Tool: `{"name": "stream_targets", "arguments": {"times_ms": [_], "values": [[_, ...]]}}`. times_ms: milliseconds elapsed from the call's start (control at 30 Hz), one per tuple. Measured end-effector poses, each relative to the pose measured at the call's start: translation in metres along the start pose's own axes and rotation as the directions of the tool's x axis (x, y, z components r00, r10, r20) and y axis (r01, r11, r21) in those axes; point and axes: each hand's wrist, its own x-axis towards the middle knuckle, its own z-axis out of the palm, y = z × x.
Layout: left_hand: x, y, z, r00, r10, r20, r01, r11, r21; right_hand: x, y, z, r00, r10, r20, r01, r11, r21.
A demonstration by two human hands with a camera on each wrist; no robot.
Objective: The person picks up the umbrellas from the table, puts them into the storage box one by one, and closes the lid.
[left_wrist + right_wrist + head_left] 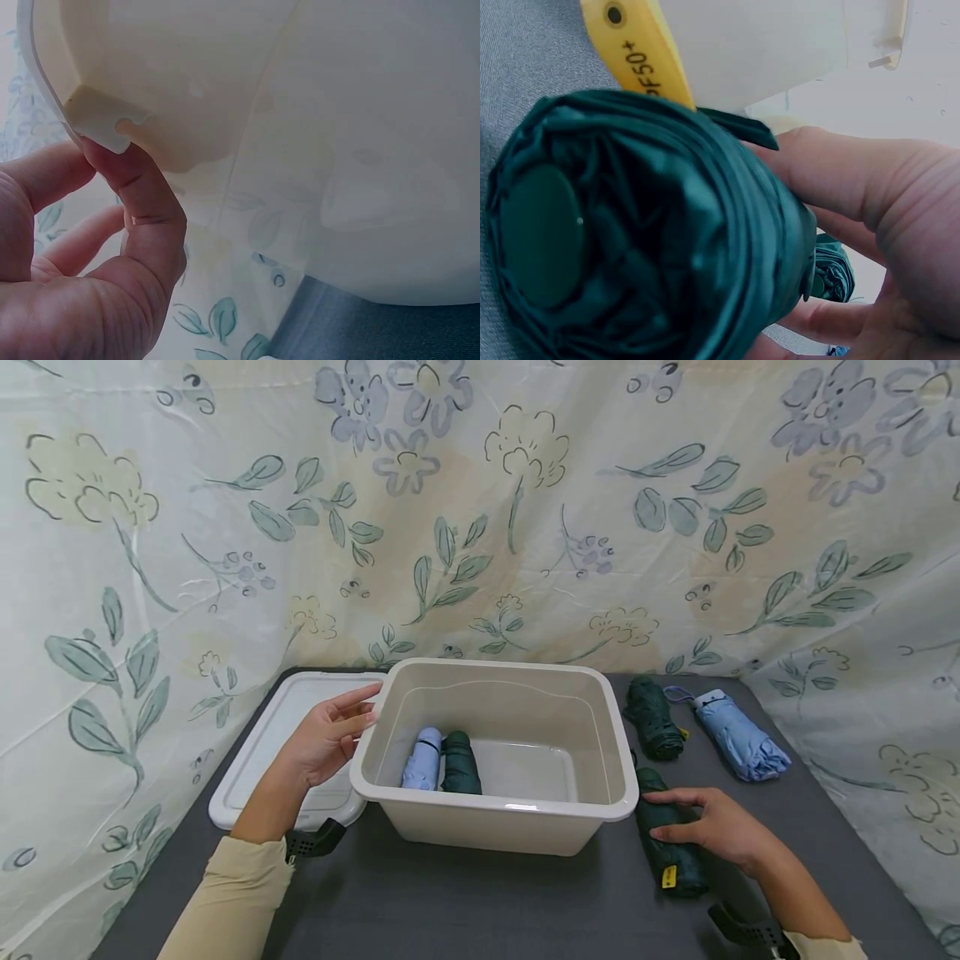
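Observation:
A cream plastic storage bin (pixel 495 827) stands in the middle of the head view. My left hand (pixel 327 735) holds its left rim, and in the left wrist view the curled fingers (pixel 150 202) meet the rim's edge. Inside the bin, at its left, a light blue folded umbrella (pixel 423 760) lies beside a dark green folded umbrella (pixel 460 764). To the bin's right, my right hand (pixel 716 827) grips another green folded umbrella (pixel 663 839) on the table. The right wrist view shows that umbrella's round end (pixel 544 236) and yellow tag (pixel 637 52) close up.
A white lid (pixel 281 727) lies flat to the left of the bin, partly behind my left arm. At the back right are one more green folded umbrella (pixel 654 718) and a light blue one (pixel 742 735). Floral cloth (pixel 465 510) hangs behind the dark grey tabletop (pixel 450 902).

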Motion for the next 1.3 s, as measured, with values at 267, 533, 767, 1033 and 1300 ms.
{"name": "stream_targets", "arguments": {"times_ms": [267, 533, 767, 1033, 1300], "values": [[0.0005, -0.0011, 0.0008, 1.000, 0.001, -0.012, -0.001, 1.000, 0.008, 0.0006, 0.0013, -0.0018, 1.000, 0.010, 0.002, -0.010, 1.000, -0.020], [0.0002, -0.0015, -0.0001, 1.000, 0.003, -0.018, -0.002, 1.000, 0.026, 0.0008, 0.0031, -0.0022, 1.000, 0.020, 0.001, -0.020, 1.000, -0.021], [0.0015, -0.0012, 0.0012, 1.000, -0.001, -0.012, 0.001, 1.000, 0.006, 0.0009, 0.0044, -0.0018, 1.000, 0.012, -0.001, -0.012, 1.000, -0.025], [0.0009, -0.0031, 0.0015, 1.000, -0.002, -0.016, 0.002, 1.000, 0.011, 0.0020, 0.0026, -0.0001, 1.000, 0.005, -0.007, -0.005, 0.998, -0.060], [0.0006, -0.0051, -0.0007, 0.999, 0.027, 0.021, -0.026, 0.999, -0.028, 0.0017, -0.0006, 0.0029, 1.000, -0.009, -0.022, 0.007, 0.998, -0.059]]}}
